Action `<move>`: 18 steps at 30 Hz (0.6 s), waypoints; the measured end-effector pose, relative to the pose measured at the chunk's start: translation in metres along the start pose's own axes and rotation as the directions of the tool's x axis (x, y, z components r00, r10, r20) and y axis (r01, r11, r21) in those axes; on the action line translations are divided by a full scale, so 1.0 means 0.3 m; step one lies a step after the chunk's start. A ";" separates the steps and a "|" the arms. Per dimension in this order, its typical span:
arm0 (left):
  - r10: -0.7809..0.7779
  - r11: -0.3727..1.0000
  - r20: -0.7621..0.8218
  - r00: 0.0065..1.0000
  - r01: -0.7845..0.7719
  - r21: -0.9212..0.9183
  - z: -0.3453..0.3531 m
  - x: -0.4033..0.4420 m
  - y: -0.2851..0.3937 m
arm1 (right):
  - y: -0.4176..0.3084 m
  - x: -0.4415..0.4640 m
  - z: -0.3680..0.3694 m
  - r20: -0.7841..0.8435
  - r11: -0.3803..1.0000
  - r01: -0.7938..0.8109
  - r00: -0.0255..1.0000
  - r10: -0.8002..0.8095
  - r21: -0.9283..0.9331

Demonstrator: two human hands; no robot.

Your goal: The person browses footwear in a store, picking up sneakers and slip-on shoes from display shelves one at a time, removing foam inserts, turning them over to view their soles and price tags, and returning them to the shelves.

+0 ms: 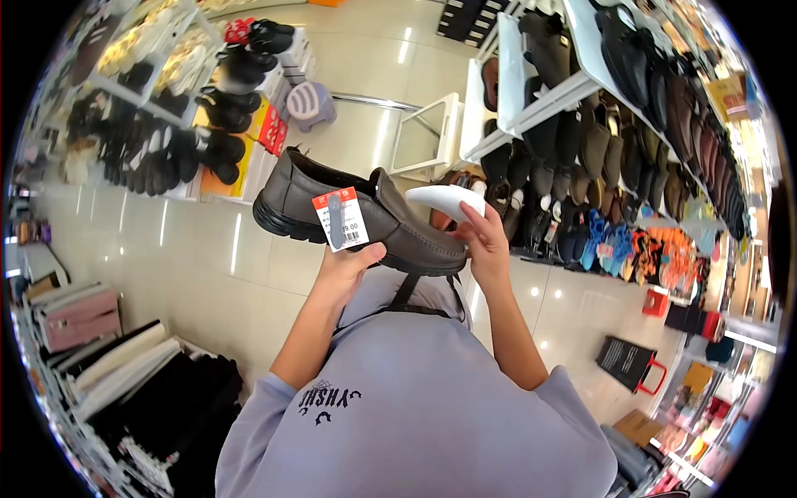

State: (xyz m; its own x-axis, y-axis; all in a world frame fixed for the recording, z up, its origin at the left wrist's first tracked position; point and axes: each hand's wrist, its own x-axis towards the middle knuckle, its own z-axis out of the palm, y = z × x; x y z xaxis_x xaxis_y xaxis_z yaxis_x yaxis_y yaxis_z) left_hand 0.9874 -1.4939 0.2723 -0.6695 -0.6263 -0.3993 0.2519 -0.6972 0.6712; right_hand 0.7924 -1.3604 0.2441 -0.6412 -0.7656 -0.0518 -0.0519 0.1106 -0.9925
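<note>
A dark brown slip-on shoe [398,228] with a black sole is held sideways before me, its toe to the right and its heel to the left. My left hand [342,270] grips it from below near the middle, thumb against the side. A white and red price tag [340,220] with a grey strip across it hangs over the shoe's side, just above that hand. At the toe, my right hand [486,236] pinches a white, smooth, folded-looking piece [448,199], perhaps cloth or paper. Its fingers are close to the toe; whether they touch the shoe is unclear.
White shelves [573,87] with rows of shoes stand at the right. More black shoes [228,112] sit on boxes at the left, beside a purple stool [310,105]. A low white-framed mirror [427,137] stands ahead. Folded black clothes [170,398] lie lower left.
</note>
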 end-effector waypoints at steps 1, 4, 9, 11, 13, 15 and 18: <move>-0.025 1.000 0.023 0.999 0.025 0.004 -0.004 0.010 0.007 | 0.037 -0.009 0.005 -0.031 1.000 -0.007 0.999 0.007 -0.003; -0.080 0.997 0.069 0.994 0.079 0.019 -0.010 0.037 0.018 | 0.052 -0.071 0.020 -0.104 0.981 0.125 0.984 -0.141 -0.147; -0.132 0.987 0.144 0.981 0.117 0.110 0.048 0.077 0.021 | -0.054 -0.143 0.016 -0.085 0.780 -0.450 0.842 0.533 0.435; -0.147 0.986 0.192 0.970 0.129 0.105 0.045 0.099 -0.009 | -0.059 -0.159 0.010 -0.010 0.639 -0.472 0.800 0.600 0.607; -0.104 0.991 0.239 0.966 0.080 0.110 0.078 0.102 -0.018 | -0.057 -0.188 0.014 -0.023 0.645 -0.448 0.810 0.585 0.619; -0.109 0.990 0.252 0.962 0.081 0.120 0.095 0.100 -0.018 | -0.025 -0.225 0.007 0.006 0.608 -0.382 0.849 0.528 0.696; -0.228 0.969 0.262 0.938 0.192 0.157 0.116 0.089 -0.011 | -0.030 -0.259 -0.007 -0.012 0.631 -0.356 0.865 0.501 0.689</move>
State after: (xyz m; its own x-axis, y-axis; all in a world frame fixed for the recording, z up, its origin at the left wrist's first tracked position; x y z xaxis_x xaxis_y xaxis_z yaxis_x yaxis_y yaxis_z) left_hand 0.9445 -1.4960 0.2811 -0.8684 -0.3371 -0.3637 0.0063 -0.7408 0.6716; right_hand 0.8411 -1.3006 0.2574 -0.5901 -0.5996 -0.5406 0.7231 -0.0948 -0.6842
